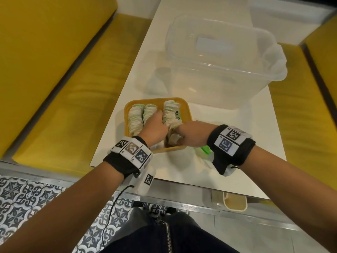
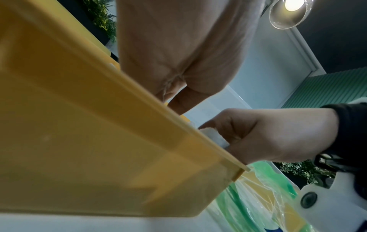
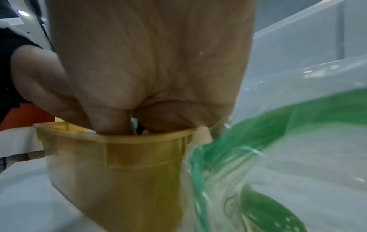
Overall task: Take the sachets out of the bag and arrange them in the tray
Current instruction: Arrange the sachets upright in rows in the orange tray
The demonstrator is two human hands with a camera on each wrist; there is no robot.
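Observation:
A yellow tray [image 1: 187, 114] near the table's front edge holds rows of white and green sachets [image 1: 135, 119]. My left hand [image 1: 155, 125] reaches into it, fingers pushed down between the middle row and the right row [image 1: 170, 112]; the tray wall [image 2: 99, 141] hides its fingertips. My right hand [image 1: 187, 133] is at the tray's near right corner and pinches a small stack of sachets [image 2: 214, 138] between thumb and fingers [image 3: 111, 122], lowered inside the rim [image 3: 119, 139]. The clear and green bag [image 1: 205, 149] lies on the table under my right wrist, beside the tray.
A large clear plastic tub [image 1: 224, 61] stands on the white table [image 1: 237, 143] just behind the tray. Yellow benches [image 1: 54, 79] flank the table. The crumpled bag [image 3: 288, 133] touches the tray's right wall.

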